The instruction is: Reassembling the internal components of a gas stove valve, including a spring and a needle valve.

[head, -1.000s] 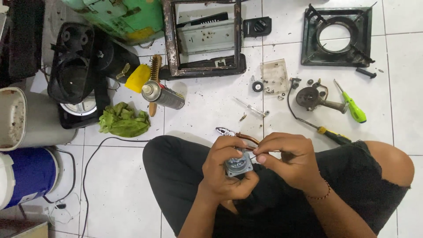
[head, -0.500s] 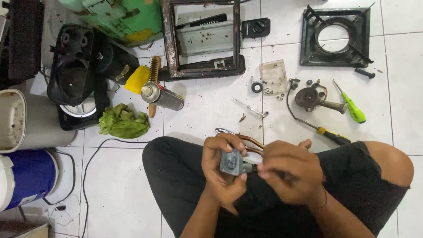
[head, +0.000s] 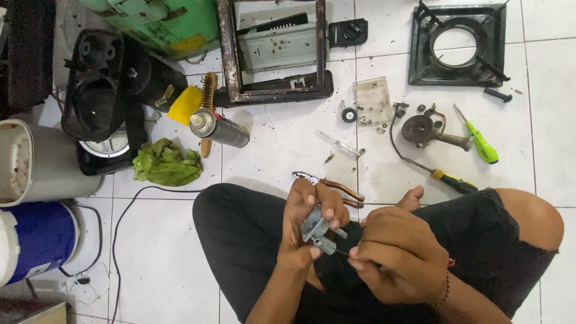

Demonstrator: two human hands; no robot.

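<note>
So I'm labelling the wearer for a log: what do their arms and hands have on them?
Both forearms are bare, with no sleeves showing, and neither hand wears a glove. The left hand has no ring or band that shows. The right hand has a thin beaded bracelet at the wrist, reddish-brown.

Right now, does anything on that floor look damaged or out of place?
Yes. The metal frame at the top is rusty and stripped, and small screws lie scattered loose on the tiles beside it.

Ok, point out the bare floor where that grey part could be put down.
Bare tile lies right of the green-handled screwdriver, and between the green rag, spray can and pliers. It is crowded around the burner part and clear tray.
</note>
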